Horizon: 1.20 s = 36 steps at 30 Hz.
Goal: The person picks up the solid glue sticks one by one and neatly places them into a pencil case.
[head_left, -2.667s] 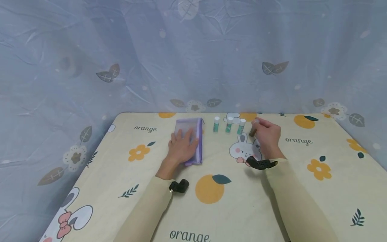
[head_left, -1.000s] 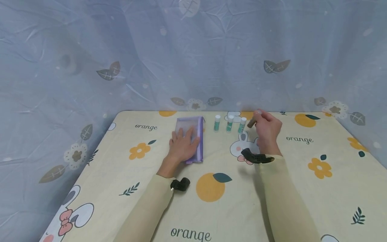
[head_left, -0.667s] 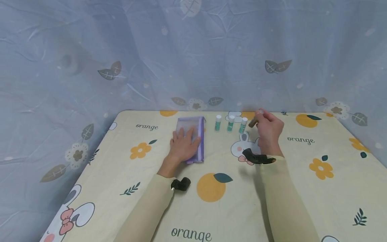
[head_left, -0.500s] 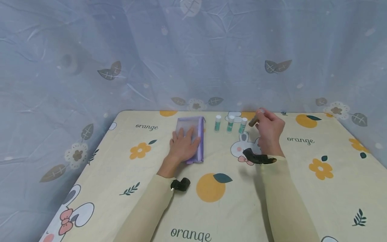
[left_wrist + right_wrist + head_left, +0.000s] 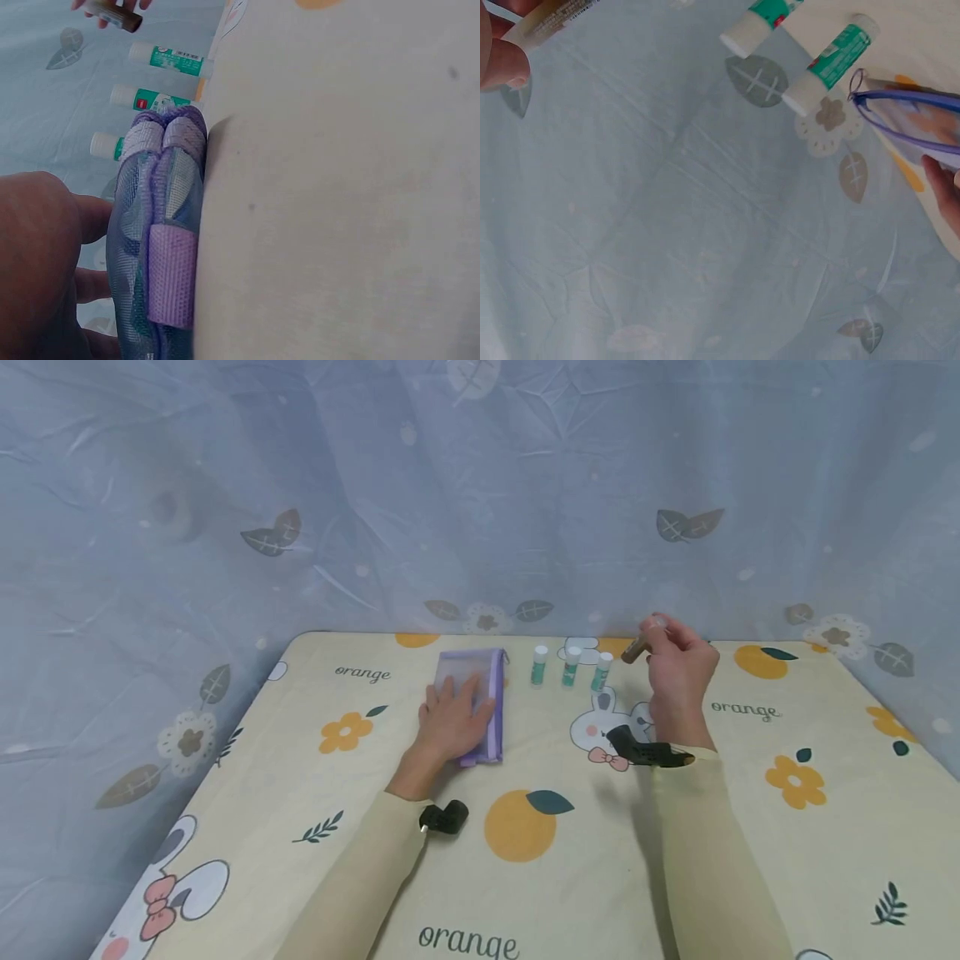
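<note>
My left hand lies with spread fingers on a purple mesh zipper pouch, flat on the table. In the left wrist view the pouch bulges a little, its contents hard to make out. My right hand pinches a small brown tube at its paler upper end, tilted and held above the table. In the right wrist view, printed text shows on the tube. Left of that hand, three green glue sticks with white caps stand in a row: left, middle and right.
A cream tablecloth printed with oranges, flowers and rabbits covers the table. Close behind its far edge hangs a pale blue curtain. Each wrist carries a small black camera, such as the right one.
My right hand lifts the brown tube from near the tabletop, moving it up and lately to the right, away from the glue sticks. The left hand stays on the pouch.
</note>
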Each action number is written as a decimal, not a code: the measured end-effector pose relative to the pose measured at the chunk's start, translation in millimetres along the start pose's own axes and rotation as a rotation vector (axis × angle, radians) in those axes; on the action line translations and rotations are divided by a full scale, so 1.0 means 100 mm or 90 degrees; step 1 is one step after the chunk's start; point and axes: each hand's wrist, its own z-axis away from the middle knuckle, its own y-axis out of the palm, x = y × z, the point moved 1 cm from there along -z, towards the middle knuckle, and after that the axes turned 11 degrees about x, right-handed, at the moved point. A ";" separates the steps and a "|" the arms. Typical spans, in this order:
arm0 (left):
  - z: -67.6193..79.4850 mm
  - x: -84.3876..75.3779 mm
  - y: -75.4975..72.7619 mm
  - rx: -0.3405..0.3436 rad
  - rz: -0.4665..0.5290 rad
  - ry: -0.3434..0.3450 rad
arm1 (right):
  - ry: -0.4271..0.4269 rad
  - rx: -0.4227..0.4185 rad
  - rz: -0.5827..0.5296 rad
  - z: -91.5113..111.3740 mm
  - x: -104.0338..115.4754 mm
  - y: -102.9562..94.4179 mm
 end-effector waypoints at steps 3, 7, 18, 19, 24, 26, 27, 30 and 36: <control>0.01 0.02 -0.01 -0.002 -0.006 -0.006 | -0.016 0.018 -0.010 0.03 0.04 0.02; 0.01 0.04 -0.02 0.001 -0.009 -0.006 | -0.030 0.034 -0.015 0.07 0.08 0.04; 0.02 0.10 0.01 -0.005 0.008 -0.003 | -0.055 0.099 -0.015 0.16 0.14 0.16; 0.02 0.09 0.01 -0.006 0.010 -0.001 | -0.060 0.103 -0.016 0.17 0.14 0.17; 0.01 0.06 0.01 -0.009 0.010 0.006 | -0.076 0.131 -0.021 0.18 0.13 0.18; 0.01 0.05 0.01 -0.008 0.007 0.005 | -0.077 0.145 -0.023 0.19 0.13 0.19; 0.01 0.05 0.01 -0.007 0.006 0.005 | -0.077 0.152 -0.025 0.18 0.13 0.19; 0.01 0.03 0.01 -0.006 0.000 0.003 | -0.071 0.170 -0.020 0.20 0.14 0.18; -0.01 0.00 0.00 -0.003 -0.006 0.003 | -0.066 0.196 -0.033 0.23 0.17 0.19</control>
